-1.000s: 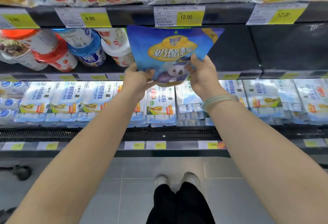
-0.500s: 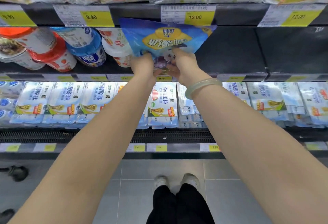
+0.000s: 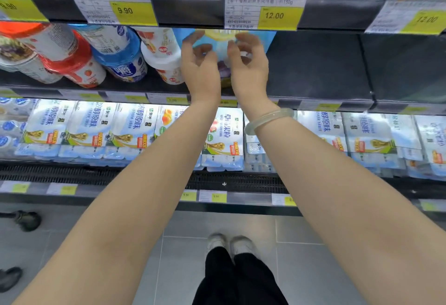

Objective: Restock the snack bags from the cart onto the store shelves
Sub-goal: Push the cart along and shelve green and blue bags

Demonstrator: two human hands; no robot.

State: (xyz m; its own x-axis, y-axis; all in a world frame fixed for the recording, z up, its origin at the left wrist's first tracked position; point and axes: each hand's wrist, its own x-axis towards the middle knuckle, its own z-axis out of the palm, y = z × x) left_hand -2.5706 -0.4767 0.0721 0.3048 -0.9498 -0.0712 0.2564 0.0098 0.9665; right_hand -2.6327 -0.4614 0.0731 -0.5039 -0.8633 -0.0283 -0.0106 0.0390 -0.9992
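Store fridge aisle w/ yellow price tags on every ledge. On the dark middle shelf (image 3: 313,82) a blue snack bag (image 3: 222,50) stands upright just right of the yogurt bottles (image 3: 120,53). Its long axis is vertical, front facing out, top edge hidden behind the 12.00 tag (image 3: 275,15). Left hand (image 3: 200,63) & right hand (image 3: 248,63) hover in front of it, fingers loosely curled and blurry, not gripping it afaict.
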